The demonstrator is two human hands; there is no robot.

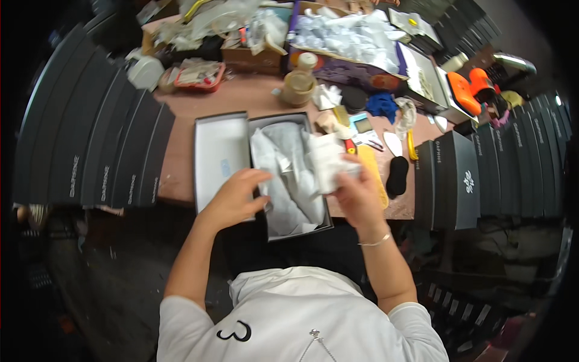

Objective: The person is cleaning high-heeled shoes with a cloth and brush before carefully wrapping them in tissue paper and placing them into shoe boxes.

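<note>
An open shoebox (269, 232), dark outside, stands at the table's front edge. Inside lies a bundle in pale grey-white wrapping paper (289, 175); its contents are mostly covered. The detached lid (220, 163), white inside, lies against the box's left side. My left hand (238, 196) hovers over the seam between lid and box, thumb and fingers apart, with nothing in it. Over the box's right rim, my right hand (359, 196) pinches a crumpled white tissue (327, 163), slightly blurred by motion.
Dark shoeboxes stand in rows at the left (90, 133) and right (452, 181). Right of the box lie a yellow insole-shaped piece (371, 169), a black brush-like thing (397, 177) and a blue cloth (382, 105). Behind stand a jar (298, 89), a red tray (200, 78) and a carton of crumpled paper (350, 39).
</note>
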